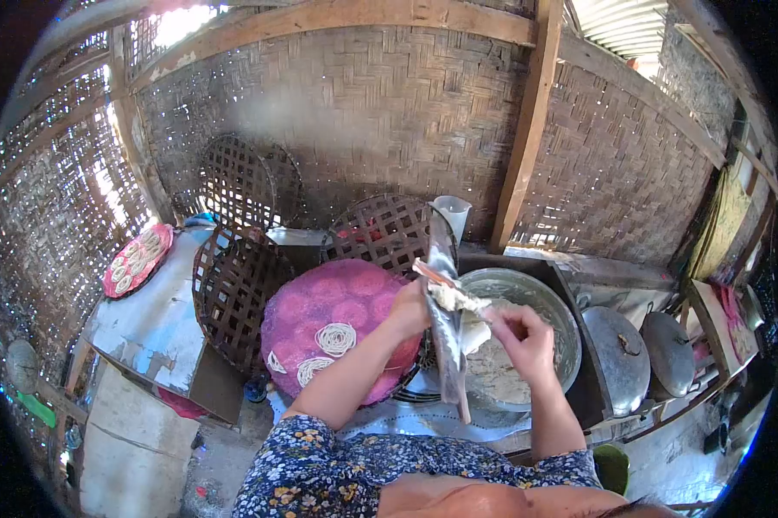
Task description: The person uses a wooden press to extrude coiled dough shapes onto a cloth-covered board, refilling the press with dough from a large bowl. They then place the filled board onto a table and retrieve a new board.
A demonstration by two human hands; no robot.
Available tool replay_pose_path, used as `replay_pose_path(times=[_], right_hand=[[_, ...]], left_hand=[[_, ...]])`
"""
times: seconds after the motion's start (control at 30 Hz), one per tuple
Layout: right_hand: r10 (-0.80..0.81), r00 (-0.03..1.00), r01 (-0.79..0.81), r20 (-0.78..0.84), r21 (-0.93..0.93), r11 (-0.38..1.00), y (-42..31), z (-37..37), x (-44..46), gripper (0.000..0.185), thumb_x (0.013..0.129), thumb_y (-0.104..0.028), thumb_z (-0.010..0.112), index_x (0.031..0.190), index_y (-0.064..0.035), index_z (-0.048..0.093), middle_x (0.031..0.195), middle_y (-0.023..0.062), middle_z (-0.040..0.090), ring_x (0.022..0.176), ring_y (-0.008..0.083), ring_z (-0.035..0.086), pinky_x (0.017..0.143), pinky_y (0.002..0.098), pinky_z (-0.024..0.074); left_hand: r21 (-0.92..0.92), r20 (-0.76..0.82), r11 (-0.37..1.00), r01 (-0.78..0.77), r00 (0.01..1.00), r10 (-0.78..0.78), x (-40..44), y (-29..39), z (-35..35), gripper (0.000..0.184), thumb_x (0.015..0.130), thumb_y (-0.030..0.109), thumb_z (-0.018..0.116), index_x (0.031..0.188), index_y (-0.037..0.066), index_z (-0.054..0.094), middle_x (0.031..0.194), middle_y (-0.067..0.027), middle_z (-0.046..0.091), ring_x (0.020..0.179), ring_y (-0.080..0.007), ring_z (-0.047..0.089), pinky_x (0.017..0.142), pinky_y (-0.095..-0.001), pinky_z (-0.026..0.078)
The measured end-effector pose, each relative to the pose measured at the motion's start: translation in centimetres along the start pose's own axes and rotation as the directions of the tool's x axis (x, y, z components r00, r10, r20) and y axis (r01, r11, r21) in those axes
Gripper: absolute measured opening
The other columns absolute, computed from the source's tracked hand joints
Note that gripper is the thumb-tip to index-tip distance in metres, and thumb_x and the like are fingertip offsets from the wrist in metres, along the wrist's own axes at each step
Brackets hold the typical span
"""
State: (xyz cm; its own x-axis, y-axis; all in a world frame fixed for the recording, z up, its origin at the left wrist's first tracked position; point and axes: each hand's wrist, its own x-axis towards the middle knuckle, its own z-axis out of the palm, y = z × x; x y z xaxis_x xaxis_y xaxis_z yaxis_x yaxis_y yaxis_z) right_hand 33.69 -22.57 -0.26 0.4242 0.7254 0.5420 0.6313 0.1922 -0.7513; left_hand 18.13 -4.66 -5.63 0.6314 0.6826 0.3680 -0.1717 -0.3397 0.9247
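Observation:
My left hand [410, 309] is closed on a long, narrow grey board-like tool [447, 363], held on edge; its fingertips are hidden behind the tool. White dough is smeared along the tool. My right hand [527, 344] pinches one end of a dough-coated stick [468, 302], whose reddish-brown other end lies across the tool. Below my right hand stands a large metal basin [570, 332] with pale dough [501, 384] in it. Left of my hands, a round tray covered in pink mesh [298, 302] carries several white coiled strands [335, 339].
Two metal lids [617, 358] sit right of the basin. Dark woven baskets [242, 293] lean behind the pink tray. A white plastic jug [452, 216] stands at the back. Another pink tray [138, 259] with coils rests on the left table [151, 324]. A woven wall [380, 112] closes the back.

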Motion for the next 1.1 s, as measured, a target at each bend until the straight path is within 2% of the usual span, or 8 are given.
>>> replay_pose_path(times=[0.23, 0.4, 0.43, 0.5, 0.63, 0.7, 0.93, 1.1], right_hand=[[-0.263, 0.946, 0.254, -0.189, -0.071, 0.965, 1.5, 1.2, 0.7, 0.018, 0.068, -0.011, 0.074, 0.077, -0.0008, 0.063, 0.064, 0.0107, 0.062, 0.052, 0.0133, 0.058, 0.048, 0.0257, 0.0456], [-0.513, 0.858, 0.494, 0.024, -0.31, 0.812, -0.3, 0.4, -0.9, 0.017, 0.069, -0.011, 0.073, 0.078, -0.0023, 0.061, 0.06, 0.0099, 0.06, 0.052, 0.0191, 0.06, 0.05, 0.0274, 0.0484], [-0.414, 0.909, 0.414, 0.039, -0.177, 0.893, -0.1, 0.4, -1.2, 0.018, 0.069, -0.012, 0.073, 0.077, -0.0023, 0.061, 0.06, 0.0097, 0.06, 0.052, 0.019, 0.06, 0.05, 0.0272, 0.0479], [-0.206, 0.973, 0.197, 0.108, 0.093, 0.976, 0.6, 0.3, -1.9, 0.018, 0.07, -0.015, 0.074, 0.076, -0.0024, 0.062, 0.06, 0.0092, 0.06, 0.052, 0.0188, 0.059, 0.049, 0.0269, 0.0468], [-0.198, 0.962, 0.141, -0.186, -0.281, 0.949, 1.5, 1.7, 0.8, 0.021, 0.071, -0.02, 0.074, 0.073, -0.003, 0.063, 0.062, 0.01, 0.061, 0.053, 0.0191, 0.061, 0.049, 0.026, 0.0469], [-0.397, 0.905, 0.323, -0.156, -0.356, 0.877, 1.5, 1.8, 0.7, 0.02, 0.071, -0.019, 0.073, 0.072, -0.0024, 0.062, 0.061, 0.0108, 0.061, 0.052, 0.0197, 0.061, 0.047, 0.0274, 0.0467], [-0.106, 0.984, 0.116, 0.141, -0.068, 0.991, 0.8, -0.7, -2.5, 0.025, 0.069, -0.021, 0.075, 0.077, -0.0001, 0.063, 0.064, 0.0117, 0.062, 0.057, 0.0163, 0.062, 0.051, 0.0267, 0.0479], [-0.106, 0.994, 0.093, -0.035, -0.266, 0.959, 4.1, -0.8, 0.5, 0.02, 0.076, -0.02, 0.07, 0.08, -0.001, 0.063, 0.064, 0.003, 0.062, 0.057, 0.0049, 0.053, 0.053, 0.022, 0.0442]], left_hand=[[0.447, -0.028, 0.891, -0.079, 0.994, 0.102, -0.3, 1.4, 0.2, 0.038, 0.074, 0.028, 0.061, 0.105, 0.008, 0.057, 0.101, -0.0162, 0.06, 0.095, -0.0309, 0.058, 0.08, -0.0362, 0.046], [-0.593, 0.087, 0.802, 0.078, 0.996, -0.032, 0.5, -1.3, -1.2, 0.037, 0.087, 0.036, 0.046, 0.102, 0.003, 0.055, 0.09, -0.01, 0.062, 0.082, -0.0223, 0.062, 0.073, -0.0325, 0.052], [-0.291, -0.092, 0.947, 0.136, 0.981, -0.169, 0.7, -2.5, -1.6, 0.036, 0.088, 0.034, 0.042, 0.102, 0.002, 0.055, 0.091, -0.0112, 0.062, 0.08, -0.0227, 0.062, 0.071, -0.0348, 0.053], [-0.477, 0.035, 0.781, 0.403, 0.897, -0.441, 1.5, -2.8, -2.6, 0.031, 0.09, 0.027, 0.04, 0.101, 0.002, 0.056, 0.093, -0.0116, 0.061, 0.079, -0.0251, 0.062, 0.068, -0.0384, 0.053], [0.34, 0.016, 0.93, -0.141, 0.989, 0.144, 0.2, -0.7, 0.5, 0.033, 0.073, 0.02, 0.062, 0.102, 0.004, 0.059, 0.099, -0.0178, 0.062, 0.092, -0.0315, 0.06, 0.079, -0.036, 0.046], [0.314, 0.002, 0.939, -0.142, 0.989, 0.149, -0.1, 0.6, 1.0, 0.032, 0.073, 0.02, 0.062, 0.1, 0.003, 0.06, 0.095, -0.0178, 0.063, 0.091, -0.0317, 0.06, 0.077, -0.0364, 0.047], [-0.325, -0.069, 0.894, 0.308, 0.935, -0.347, 0.5, -3.1, -2.1, 0.02, 0.08, 0.014, 0.058, 0.093, 0.0, 0.063, 0.082, -0.006, 0.064, 0.073, -0.0136, 0.059, 0.066, -0.0299, 0.047], [-0.436, 0.138, 0.846, 0.307, 0.952, -0.274, -0.3, 1.0, 0.2, 0.022, 0.083, 0.012, 0.054, 0.102, 0.001, 0.058, 0.087, -0.0101, 0.062, 0.075, -0.0199, 0.061, 0.067, -0.0349, 0.053]])
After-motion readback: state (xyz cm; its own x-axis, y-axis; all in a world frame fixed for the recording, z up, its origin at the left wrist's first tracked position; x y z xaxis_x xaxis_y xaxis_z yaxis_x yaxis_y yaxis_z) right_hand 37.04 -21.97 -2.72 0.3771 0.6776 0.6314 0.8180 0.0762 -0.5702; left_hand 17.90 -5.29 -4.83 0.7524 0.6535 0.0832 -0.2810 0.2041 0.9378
